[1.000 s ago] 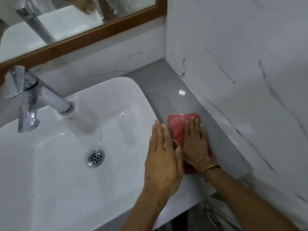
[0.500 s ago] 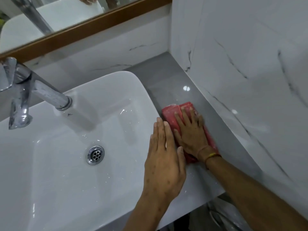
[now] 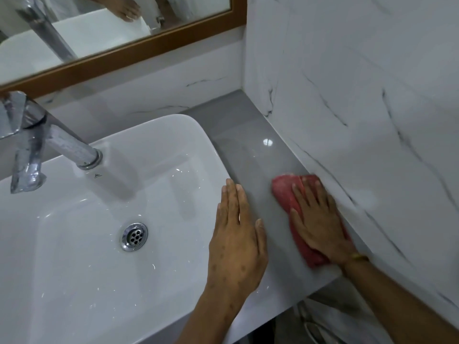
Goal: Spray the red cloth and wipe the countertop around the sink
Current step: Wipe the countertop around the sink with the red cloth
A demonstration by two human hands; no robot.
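Two hands are at work in our view, both laid flat. Our right hand (image 3: 320,219) presses palm-down on the red cloth (image 3: 288,192), fingers spread and not curled around it, so the cloth is pinned under the palm rather than gripped; a yellow band (image 3: 359,256) sits at that wrist. The cloth lies on the grey table (image 3: 248,145) at about 3 o'clock from the sink (image 3: 99,244), close against the marble side wall (image 3: 360,95), and its far end pokes out past the fingertips toward 12 o'clock. Its edges look smeared with motion blur. Our left hand (image 3: 236,239) rests open and empty, fingers straight and together, on the sink's right rim where it meets the table, just beside the right hand but apart from the cloth. The white basin shows scattered water drops, with the chrome drain (image 3: 134,236) at about 9 o'clock from the left hand. The chrome faucet (image 3: 49,142) reaches in from 10 o'clock. At 12 o'clock a wood-framed mirror (image 3: 124,53) hangs above the marble backsplash, and a bright light reflection dots the table beyond the cloth.
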